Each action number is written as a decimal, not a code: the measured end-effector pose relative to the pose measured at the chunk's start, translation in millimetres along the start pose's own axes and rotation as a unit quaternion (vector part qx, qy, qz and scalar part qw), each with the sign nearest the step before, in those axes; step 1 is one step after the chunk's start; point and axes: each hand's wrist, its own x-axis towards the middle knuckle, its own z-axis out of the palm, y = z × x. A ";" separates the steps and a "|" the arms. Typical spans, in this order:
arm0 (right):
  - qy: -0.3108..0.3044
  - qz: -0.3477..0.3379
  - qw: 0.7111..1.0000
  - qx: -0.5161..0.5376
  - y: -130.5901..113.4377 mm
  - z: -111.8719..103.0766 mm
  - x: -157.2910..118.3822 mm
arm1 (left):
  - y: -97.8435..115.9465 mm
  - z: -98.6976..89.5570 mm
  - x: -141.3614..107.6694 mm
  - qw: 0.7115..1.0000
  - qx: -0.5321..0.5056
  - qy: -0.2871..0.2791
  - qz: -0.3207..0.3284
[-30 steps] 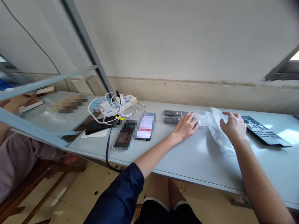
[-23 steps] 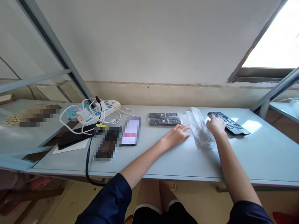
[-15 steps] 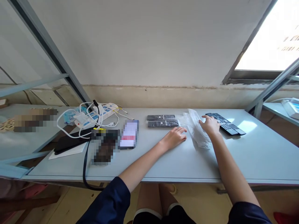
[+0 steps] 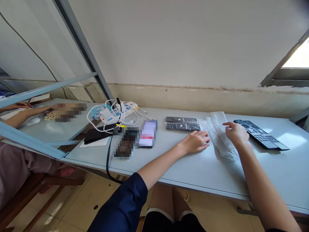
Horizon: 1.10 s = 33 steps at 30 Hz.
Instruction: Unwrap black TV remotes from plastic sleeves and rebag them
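My left hand (image 4: pixel 196 141) rests palm down on the table, fingers loosely bent and apart, holding nothing. Just beyond it lie two black remote controls (image 4: pixel 180 119) in clear plastic sleeves, one behind the other. Crumpled clear plastic bags (image 4: pixel 223 141) are spread between my two hands. At their right edge is my right hand (image 4: pixel 237 133), its index finger stretched out to the left over the plastic and the other fingers curled; I see nothing in its grasp. Black remote controls without sleeves (image 4: pixel 259 133) lie close together, slanting, to the right of that hand.
Left of the wrapped remotes lies a phone (image 4: pixel 147 133) with a lit screen, beside a blurred dark item (image 4: pixel 126 143). A power strip (image 4: pixel 130 109) with tangled white cables and a black pouch (image 4: pixel 96 133) are farther left. Another person's arm (image 4: pixel 21 117) reaches over the neighbouring table.
The view has turned left, so the table items appear farther right and another person's arm shows. My right hand has gone from spread fingers to a stretched index finger; my left stays by the wrapped remotes.
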 end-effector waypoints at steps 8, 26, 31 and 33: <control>-0.049 0.073 0.996 -0.010 -15.0 -30.5 -14.9 | -2.2 -3.3 -0.9 0.998 0.031 0.007 -0.045; -0.003 0.054 0.999 0.006 -0.7 -22.9 -5.7 | -4.6 -1.3 -1.2 0.999 0.043 0.020 -0.002; 0.077 0.064 0.992 0.081 0.0 -25.5 -6.9 | -4.3 0.0 -0.3 0.998 0.053 0.021 0.001; 0.139 0.057 0.975 0.162 -3.2 -29.4 -8.4 | -3.8 1.0 -0.1 0.998 0.061 0.030 0.006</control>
